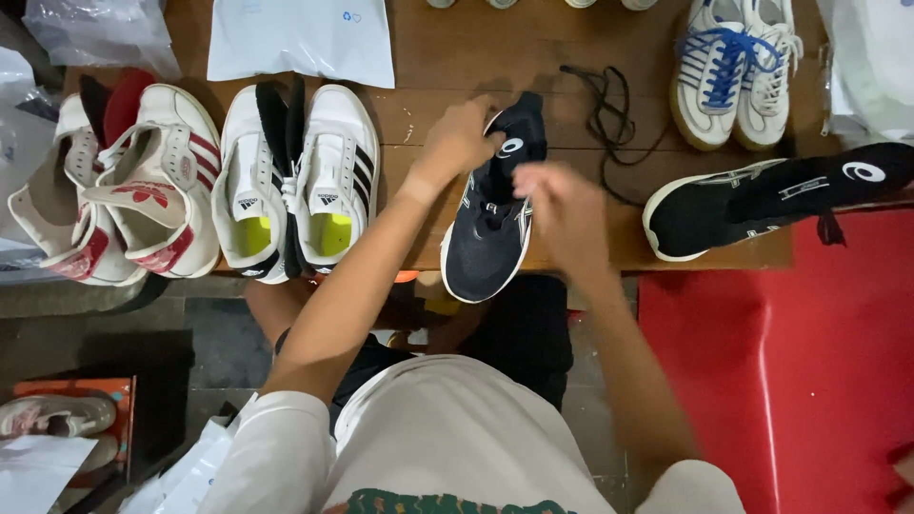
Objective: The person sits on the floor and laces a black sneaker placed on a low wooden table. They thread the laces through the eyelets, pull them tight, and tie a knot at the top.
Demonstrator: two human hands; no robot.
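A black sneaker with a white sole [484, 249] lies on the wooden table [476, 48], its toe past the near edge. My left hand [459, 143] grips the shoe's black tongue and collar at the far end. My right hand [562, 205] hovers blurred over the shoe's right side near the eyelets; whether it holds anything is unclear. A loose black shoelace [609, 119] lies on the table just right of the shoe. The matching black sneaker [762, 200] lies on its side further right.
White sneakers with black stripes [295, 181] and white-and-red sneakers [124, 190] stand to the left. White sneakers with blue laces [733, 67] sit at the back right. A white mailer bag [305, 38] lies at the back. A red surface [809, 362] is at right.
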